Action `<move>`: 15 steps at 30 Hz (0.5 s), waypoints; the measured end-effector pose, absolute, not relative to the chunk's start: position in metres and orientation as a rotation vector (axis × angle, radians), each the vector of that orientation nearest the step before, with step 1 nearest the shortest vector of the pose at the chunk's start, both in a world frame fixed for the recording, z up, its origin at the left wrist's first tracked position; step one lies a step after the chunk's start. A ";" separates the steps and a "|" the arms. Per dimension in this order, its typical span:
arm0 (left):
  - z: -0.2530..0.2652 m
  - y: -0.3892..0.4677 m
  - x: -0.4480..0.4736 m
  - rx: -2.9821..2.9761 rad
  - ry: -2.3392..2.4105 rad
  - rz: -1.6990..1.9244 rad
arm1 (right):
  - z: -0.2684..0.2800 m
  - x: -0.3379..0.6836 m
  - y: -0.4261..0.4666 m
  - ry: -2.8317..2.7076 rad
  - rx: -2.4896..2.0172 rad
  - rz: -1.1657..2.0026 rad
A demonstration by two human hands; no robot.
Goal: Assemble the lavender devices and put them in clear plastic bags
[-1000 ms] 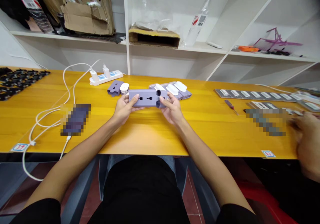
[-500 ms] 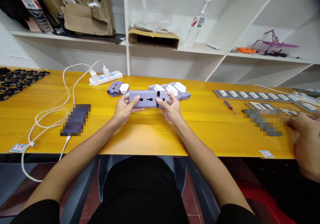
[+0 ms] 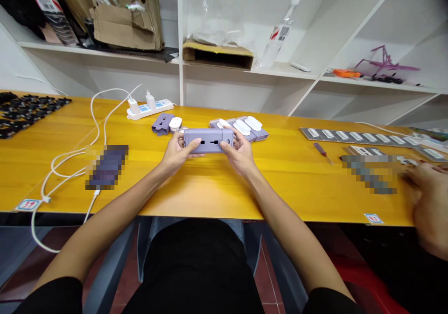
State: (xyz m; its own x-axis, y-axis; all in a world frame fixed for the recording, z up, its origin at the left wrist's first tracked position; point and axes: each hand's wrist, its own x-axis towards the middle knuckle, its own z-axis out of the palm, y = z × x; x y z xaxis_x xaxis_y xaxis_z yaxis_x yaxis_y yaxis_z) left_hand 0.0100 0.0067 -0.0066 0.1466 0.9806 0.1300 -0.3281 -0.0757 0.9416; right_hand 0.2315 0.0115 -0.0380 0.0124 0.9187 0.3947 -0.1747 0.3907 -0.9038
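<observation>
A long light-purple plastic case (image 3: pixel 207 136) with dark slots in its face is held level above the table between both my hands. My left hand (image 3: pixel 178 151) is closed on its left end, thumb across the front near a slot. Around the right end, where a narrow seam marks off a short end piece (image 3: pixel 227 138), my right hand (image 3: pixel 241 151) is closed with its thumb at the seam. The fingers behind the case are partly hidden. Just beyond lie a short purple case (image 3: pixel 162 124), a white socket block (image 3: pixel 175 124) and purple housings with white oval parts (image 3: pixel 254 123).
A white power strip (image 3: pixel 150 108) with two plugs and looping white cables stands at the back left. Nearer lies a blurred-out phone (image 3: pixel 108 167). To the right are a screwdriver (image 3: pixel 322 152), a grey strip of white parts (image 3: pixel 355 136) and another person's hand (image 3: pixel 432 197).
The gap between the case's main body and its right end piece has closed to a thin seam. Both hands still grip it, and the view has shifted slightly.
</observation>
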 end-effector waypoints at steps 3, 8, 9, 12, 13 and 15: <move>-0.007 0.007 0.010 1.141 0.792 1.291 | -0.039 0.231 0.011 -1.304 -0.780 0.959; -0.010 0.007 0.010 1.192 0.790 1.278 | -0.038 0.230 0.009 -1.349 -0.807 0.886; -0.012 0.008 0.011 1.212 0.795 1.281 | -0.037 0.229 0.009 -1.354 -0.803 0.879; -0.017 0.010 0.013 1.296 0.827 1.300 | -0.037 0.228 0.008 -1.371 -0.793 0.859; -0.019 0.010 0.013 1.327 0.842 1.304 | -0.037 0.227 0.008 -1.375 -0.795 0.852; -0.022 0.012 0.014 1.385 0.874 1.312 | -0.036 0.226 0.006 -1.381 -0.801 0.844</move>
State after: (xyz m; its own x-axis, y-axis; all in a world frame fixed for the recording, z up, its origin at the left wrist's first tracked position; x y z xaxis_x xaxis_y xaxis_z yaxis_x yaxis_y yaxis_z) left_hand 0.0135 0.0117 -0.0223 0.1514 0.9536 0.2603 -0.1271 -0.2423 0.9618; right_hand 0.2256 0.0063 -0.0358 0.0099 0.8727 0.4881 -0.0365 0.4882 -0.8720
